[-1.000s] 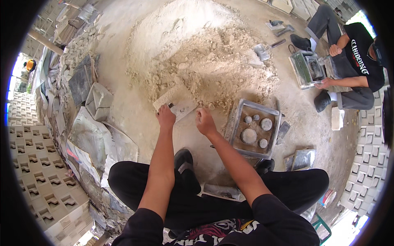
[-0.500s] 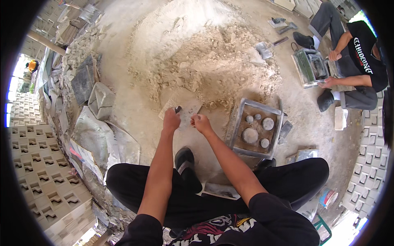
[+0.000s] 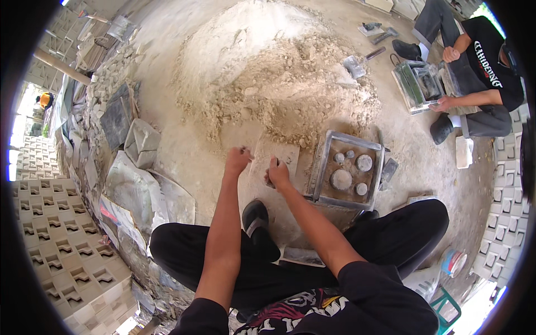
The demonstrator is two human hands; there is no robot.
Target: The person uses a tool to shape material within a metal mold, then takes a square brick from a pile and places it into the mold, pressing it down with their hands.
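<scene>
I see a flat pale slab [image 3: 277, 158] lying on the dusty floor [image 3: 184, 162] at the foot of the sand heap [image 3: 279, 84], just left of the metal mould frame [image 3: 347, 170]. My right hand [image 3: 278, 173] sits on the slab's near edge, fingers [image 3: 272, 166] curled down onto it; I think they pinch the edge, but the knuckles cover the contact, so I cannot tell for sure. My left hand [image 3: 238, 160] is just beside the slab's left edge, fingers bunched together as if around a little something; whether it touches the slab is hard to make out from above.

The mould frame holds a grey plate with several round pale knobs, and it stands just beside the slab, apart from both hands. My black shoe [image 3: 255, 219] rests on the floor between my forearms, near the slab.

Much of the slab's lower part is hidden by my right hand. At upper right another person [image 3: 480, 72] crouches over a second mould [image 3: 420, 85], well apart, partly cut off by the rim. Stacked patterned blocks [image 3: 61, 245] fill the left edge.
</scene>
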